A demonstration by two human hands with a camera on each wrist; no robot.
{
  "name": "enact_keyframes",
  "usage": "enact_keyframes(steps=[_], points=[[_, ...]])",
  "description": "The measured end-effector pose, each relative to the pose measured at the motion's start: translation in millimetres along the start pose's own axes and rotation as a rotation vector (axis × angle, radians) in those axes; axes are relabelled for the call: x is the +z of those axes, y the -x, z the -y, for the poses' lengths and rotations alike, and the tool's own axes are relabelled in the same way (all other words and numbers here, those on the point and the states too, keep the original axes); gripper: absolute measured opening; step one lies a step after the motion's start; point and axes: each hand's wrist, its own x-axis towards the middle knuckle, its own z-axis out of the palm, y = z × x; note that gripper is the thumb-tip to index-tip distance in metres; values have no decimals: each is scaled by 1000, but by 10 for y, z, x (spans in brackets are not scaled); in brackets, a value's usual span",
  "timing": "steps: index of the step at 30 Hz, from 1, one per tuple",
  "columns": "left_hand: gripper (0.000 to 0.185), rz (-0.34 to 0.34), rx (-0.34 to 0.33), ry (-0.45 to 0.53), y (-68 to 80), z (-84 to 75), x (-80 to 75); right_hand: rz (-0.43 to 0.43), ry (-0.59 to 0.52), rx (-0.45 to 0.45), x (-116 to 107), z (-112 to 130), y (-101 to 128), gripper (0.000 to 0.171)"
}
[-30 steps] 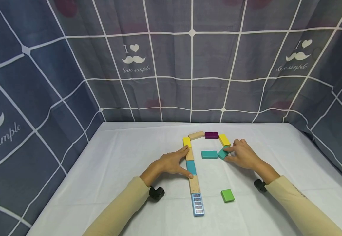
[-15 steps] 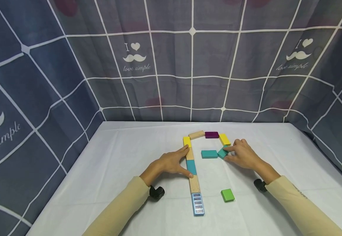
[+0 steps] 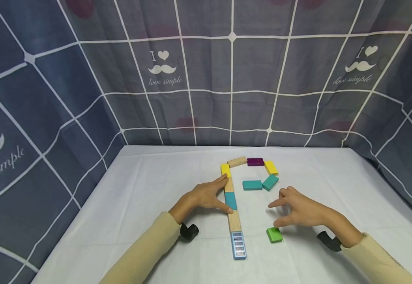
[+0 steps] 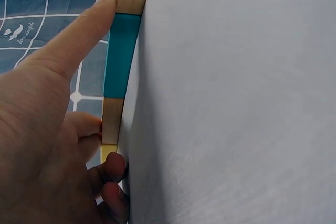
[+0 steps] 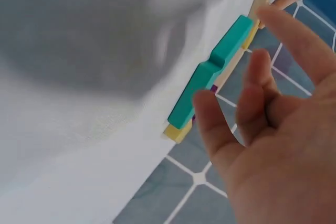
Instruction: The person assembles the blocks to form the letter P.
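Note:
Several flat blocks lie end to end on a white cloth. My left hand (image 3: 207, 195) rests along the left column, thumb at the lower wooden block (image 3: 234, 221) and forefinger at the upper wooden block (image 3: 229, 186); a blue-teal block (image 3: 230, 200) lies between them. Fingers spread and holding nothing, my right hand (image 3: 303, 209) is over the cloth, its thumb right at the far edge of the green block (image 3: 275, 236). Beyond it, a slanted teal block (image 3: 270, 182) meets another teal block (image 3: 252, 185) at its left and a yellow block (image 3: 271, 167) behind.
A second yellow block (image 3: 225, 169), a wooden block (image 3: 237, 161) and a purple block (image 3: 255, 162) form the far part of the outline. The column's near end is a light blue printed piece (image 3: 238, 245). Behind the table hangs a dark checked curtain (image 3: 206, 79).
My right hand has let go of the slanted teal block and moved toward me, to the green block. My left hand stays in place.

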Motion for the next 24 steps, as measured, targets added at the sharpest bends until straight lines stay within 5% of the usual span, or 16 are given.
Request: enact_keyframes(steps=[10, 17, 24], points=[[118, 9, 4, 12, -16, 6, -24, 41, 50, -46, 127, 148, 100, 28], [118, 14, 4, 12, -28, 8, -24, 115, 53, -23, 180, 263, 42, 31], [118, 16, -1, 9, -32, 42, -42, -36, 100, -72, 179, 314, -287, 30]])
